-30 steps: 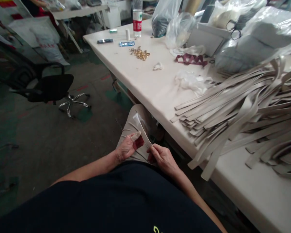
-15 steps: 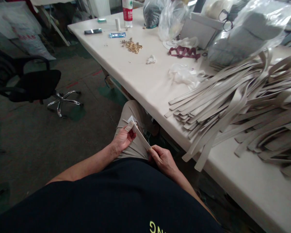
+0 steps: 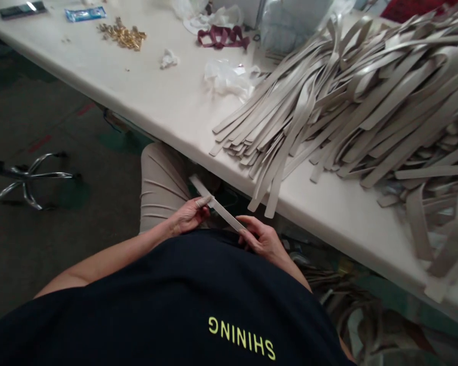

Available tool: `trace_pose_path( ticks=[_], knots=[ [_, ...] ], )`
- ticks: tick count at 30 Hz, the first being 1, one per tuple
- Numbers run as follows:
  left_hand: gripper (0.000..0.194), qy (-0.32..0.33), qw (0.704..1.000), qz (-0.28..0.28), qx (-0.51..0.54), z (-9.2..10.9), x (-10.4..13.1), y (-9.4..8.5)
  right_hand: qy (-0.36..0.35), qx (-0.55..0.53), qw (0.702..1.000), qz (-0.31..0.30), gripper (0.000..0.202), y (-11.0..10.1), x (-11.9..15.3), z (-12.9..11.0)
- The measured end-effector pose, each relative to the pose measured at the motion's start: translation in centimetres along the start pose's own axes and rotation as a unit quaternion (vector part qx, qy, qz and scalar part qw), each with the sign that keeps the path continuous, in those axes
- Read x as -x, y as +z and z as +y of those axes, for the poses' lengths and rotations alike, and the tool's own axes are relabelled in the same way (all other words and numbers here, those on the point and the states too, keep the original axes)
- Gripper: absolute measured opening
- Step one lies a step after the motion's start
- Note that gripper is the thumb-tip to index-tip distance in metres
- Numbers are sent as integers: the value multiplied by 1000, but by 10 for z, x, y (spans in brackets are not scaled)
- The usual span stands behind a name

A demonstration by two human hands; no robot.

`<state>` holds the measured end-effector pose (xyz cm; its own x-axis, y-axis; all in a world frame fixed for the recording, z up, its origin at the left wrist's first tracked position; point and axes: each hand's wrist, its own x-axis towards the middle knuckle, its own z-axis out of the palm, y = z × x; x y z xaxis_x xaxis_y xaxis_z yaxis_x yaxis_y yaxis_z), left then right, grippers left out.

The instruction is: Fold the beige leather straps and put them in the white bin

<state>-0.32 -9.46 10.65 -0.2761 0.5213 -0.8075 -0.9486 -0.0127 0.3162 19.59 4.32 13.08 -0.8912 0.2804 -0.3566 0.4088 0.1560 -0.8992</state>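
A light beige strap stretches between my two hands above my lap. My left hand is closed on it, the thumb, which has a pale wrap round it, pressing from above. Beyond that thumb the strap's far part sticks out toward the table edge, slightly blurred. My right hand pinches the strap's nearer part between thumb and fingers; the end there is hidden by the hand. Just beyond, a large heap of similar beige straps lies on the table, some ends hanging over its edge.
The pale table runs diagonally ahead of me. On it lie a pile of small gold-coloured metal pieces, a blue packet, crumpled clear plastic and a maroon ribbon. A wheeled chair base stands left. More straps lie below the table.
My view has swung right and down, toward the strap heap. The held strap now extends past my left thumb, where a white piece showed before. Both hands still grip it.
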Motion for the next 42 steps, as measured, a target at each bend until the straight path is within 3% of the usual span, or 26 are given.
trace_pose_path(
  ticks=[3, 7, 10, 17, 23, 26, 32, 36, 42],
  knots=[
    [21, -26, 999, 0, -26, -4, -2, 2, 11, -15, 999, 27, 37, -3, 13, 14],
    [13, -79, 994, -13, -81, -22, -10, 14, 4, -8, 999, 45, 34, 6, -10, 21],
    [9, -86, 991, -13, -102, -28, -18, 23, -6, 27, 998, 59, 43, 4, -19, 20],
    [18, -95, 989, -4, -113, -31, -23, 26, -17, 9, 998, 64, 36, -13, 11, 24],
    [10, -101, 982, -47, -151, -45, -28, 33, -23, 57, 991, 118, 19, 0, -21, 23],
    [10, -82, 986, -40, -141, -43, -26, 34, -18, 27, 994, 101, 24, 0, -25, 27],
    [14, -5, 992, 6, -126, -30, -22, 30, -20, -51, 997, 53, 46, -21, 16, 23],
    [19, -22, 992, 0, -125, -29, -20, 31, -18, -39, 997, 64, 38, -31, 35, 11],
    [14, -63, 988, -41, -132, -40, -12, 41, -50, -35, 995, 78, 29, -12, -1, 1]
  ],
)
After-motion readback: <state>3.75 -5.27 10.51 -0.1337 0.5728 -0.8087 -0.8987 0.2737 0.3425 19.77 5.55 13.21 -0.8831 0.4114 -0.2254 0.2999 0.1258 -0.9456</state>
